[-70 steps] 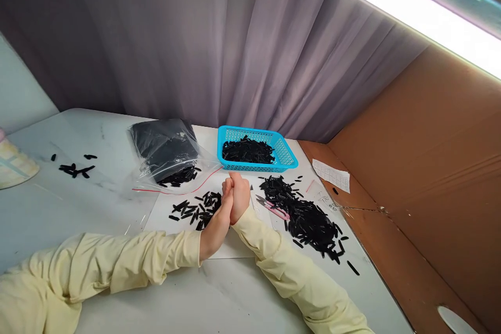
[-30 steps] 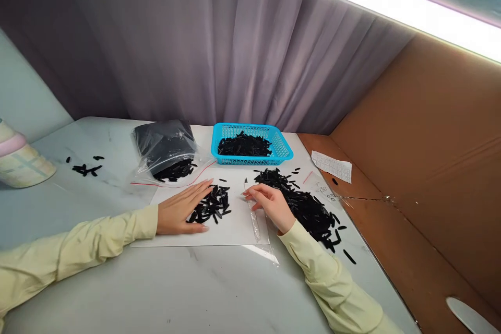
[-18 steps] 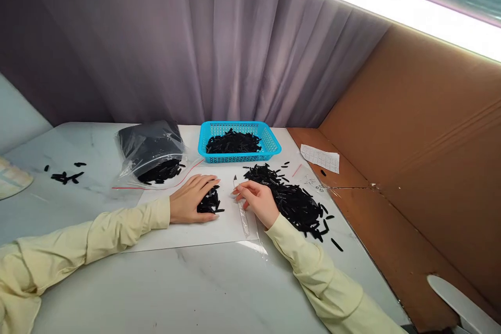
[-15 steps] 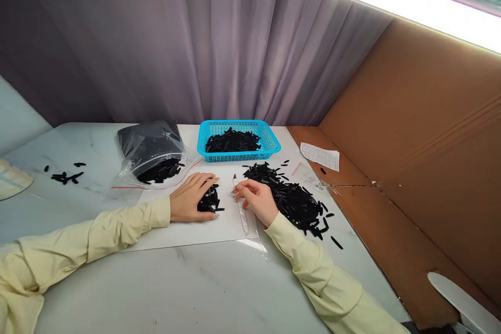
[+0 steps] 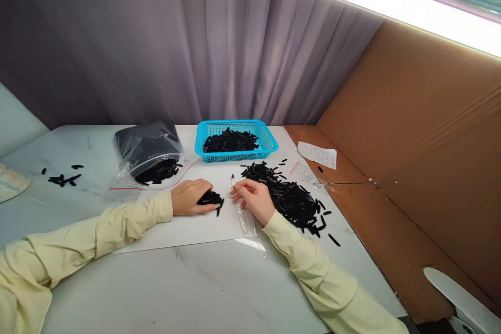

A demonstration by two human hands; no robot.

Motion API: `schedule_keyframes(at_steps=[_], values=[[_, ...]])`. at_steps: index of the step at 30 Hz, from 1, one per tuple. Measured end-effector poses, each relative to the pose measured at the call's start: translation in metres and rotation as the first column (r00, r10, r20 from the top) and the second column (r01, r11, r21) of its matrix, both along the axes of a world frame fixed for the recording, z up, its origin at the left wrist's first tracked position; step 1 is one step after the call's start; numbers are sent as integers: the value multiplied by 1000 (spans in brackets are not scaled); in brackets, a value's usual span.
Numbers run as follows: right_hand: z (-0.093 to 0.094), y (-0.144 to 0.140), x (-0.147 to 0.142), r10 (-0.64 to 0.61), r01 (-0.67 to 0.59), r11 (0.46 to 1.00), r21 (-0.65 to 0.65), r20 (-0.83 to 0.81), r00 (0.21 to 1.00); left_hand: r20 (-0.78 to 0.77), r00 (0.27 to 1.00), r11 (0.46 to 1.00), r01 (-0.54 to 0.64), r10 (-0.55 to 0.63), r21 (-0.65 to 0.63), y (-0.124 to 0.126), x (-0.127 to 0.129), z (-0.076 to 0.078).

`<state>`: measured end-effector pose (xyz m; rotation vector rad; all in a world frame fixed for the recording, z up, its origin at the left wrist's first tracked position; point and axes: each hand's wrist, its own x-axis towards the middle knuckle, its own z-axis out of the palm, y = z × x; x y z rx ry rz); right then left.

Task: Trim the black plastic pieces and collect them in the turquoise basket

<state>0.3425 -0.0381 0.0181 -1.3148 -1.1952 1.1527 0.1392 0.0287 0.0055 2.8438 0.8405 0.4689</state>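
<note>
Our hands are apart: left hand (image 5: 190,197) curled in around a small pile (image 5: 210,199) of black pieces on the white sheet (image 5: 183,232); right hand (image 5: 253,199) bunched at a dark-tipped tool (image 5: 233,178) in a clear wrapper (image 5: 241,223), can't tell if gripped.

Risks, left to right. Stray pieces (image 5: 62,180) lie well apart on the tabletop (image 5: 156,292); easy for us to overlook. Clear bag (image 5: 151,148) has pieces near its red-striped edge; our left sleeve (image 5: 133,221) could snag it and drag some out. Small pile: pieces poke out of the hand, so a loose squeeze could shed them. Blue basket (image 5: 237,157) behind holds more; a bump could shift it. Tool: if that tip is sharp, a careless reach could nick us. Big heap (image 5: 291,198), just beside the right hand: our cuff could sweep pieces loose and mix piles. Lone piece (image 5: 320,169) near the paper slip (image 5: 317,155) could get lost.
</note>
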Motion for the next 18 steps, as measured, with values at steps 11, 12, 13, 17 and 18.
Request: schedule_keyframes(at_steps=[11, 12, 13, 17, 18], values=[[1, -1, 1, -13, 13, 1000, 1, -15, 1000, 174, 973, 957, -102, 153, -270, 2, -4, 14], [1, -1, 1, -13, 13, 1000, 1, -14, 1000, 197, 962, 940, -117, 186, -319, 2, -4, 17], [1, -1, 1, -13, 13, 1000, 2, -14, 1000, 220, 949, 918, -130, 224, -374, 3, -3, 21], [1, -1, 0, -17, 17, 1000, -1, -20, 1000, 282, 868, 757, -150, 409, -636, 3, 3, 32], [1, -1, 0, -18, 18, 1000, -5, -23, 1000, 283, 843, 691, -136, 457, -710, 4, 4, 34]])
